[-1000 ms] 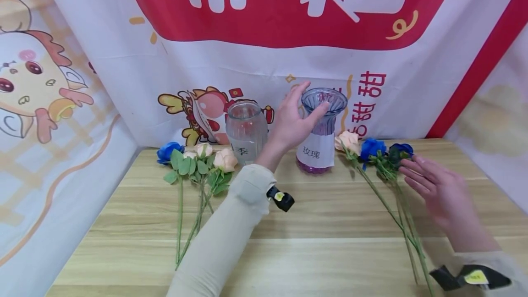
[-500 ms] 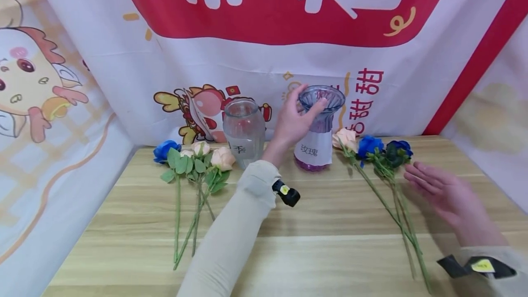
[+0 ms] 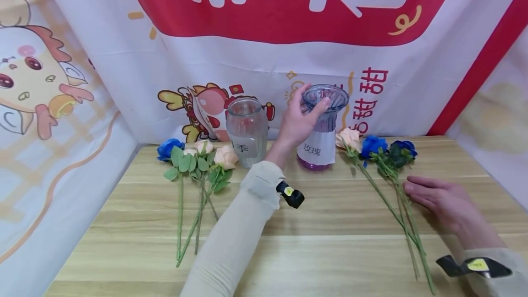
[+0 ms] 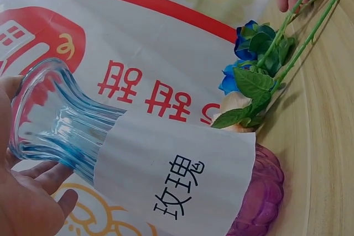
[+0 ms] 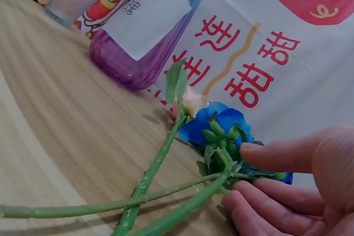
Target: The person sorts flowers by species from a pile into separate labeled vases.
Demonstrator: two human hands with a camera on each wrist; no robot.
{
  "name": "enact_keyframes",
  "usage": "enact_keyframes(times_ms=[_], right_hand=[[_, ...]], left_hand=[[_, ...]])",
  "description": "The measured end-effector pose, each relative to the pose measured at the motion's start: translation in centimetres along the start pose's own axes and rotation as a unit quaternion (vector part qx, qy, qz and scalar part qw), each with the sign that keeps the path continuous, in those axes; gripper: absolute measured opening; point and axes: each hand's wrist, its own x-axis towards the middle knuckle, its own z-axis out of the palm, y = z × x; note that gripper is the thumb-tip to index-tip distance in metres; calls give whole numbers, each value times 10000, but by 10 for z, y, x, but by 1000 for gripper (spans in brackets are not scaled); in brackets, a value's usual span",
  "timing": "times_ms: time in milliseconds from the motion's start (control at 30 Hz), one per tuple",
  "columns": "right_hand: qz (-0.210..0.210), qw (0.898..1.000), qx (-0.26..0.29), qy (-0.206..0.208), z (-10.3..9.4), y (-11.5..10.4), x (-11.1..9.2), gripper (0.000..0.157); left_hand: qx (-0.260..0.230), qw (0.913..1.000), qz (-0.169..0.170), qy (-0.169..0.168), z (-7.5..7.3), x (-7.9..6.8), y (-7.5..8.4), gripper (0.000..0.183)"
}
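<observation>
A glass vase [image 3: 326,122], bluish above and purple at its base, stands upright with a white paper label around it. My left hand [image 3: 296,125] grips its flared neck, thumb at the rim and fingers around the far side. To the right lie one peach rose [image 3: 348,138] and two blue roses [image 3: 373,145], their long green stems crossing on the table. Beside the blue roses' stems is my right hand [image 3: 449,203]. In the right wrist view its thumb and fingers [image 5: 271,203] are spread apart, with fingertips right at the stems below the blooms.
A second, clear glass vase [image 3: 247,125] with a label stands left of the gripped one, partly behind the left forearm. Further left, a blue rose [image 3: 170,149] and several peach roses [image 3: 225,157] lie on the wooden table [image 3: 305,255]. A printed cloth [image 3: 255,68] hangs behind.
My right hand has come down from beside the blue blooms to beside their stems. My left hand has settled its grip on the vase's neck; the vase and flowers stay put.
</observation>
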Motion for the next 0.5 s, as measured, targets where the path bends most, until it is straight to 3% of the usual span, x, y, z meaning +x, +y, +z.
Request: enact_keyframes(times_ms=[133,300,433,500], right_hand=[[48,9954,-923,250,6,1,4,26],[-106,9725,-2265,536,10,3,7,32],[-68,9668,-2467,663,11,2,7,26],[8,9707,-2301,698,11,1,7,24]], left_hand=[[-24,10000,-34,-5,-1,0,2,75],[-11,10000,-57,-15,-2,0,2,76],[0,10000,-26,-5,-3,-1,2,76],[-4,10000,-19,7,-2,-1,2,75]])
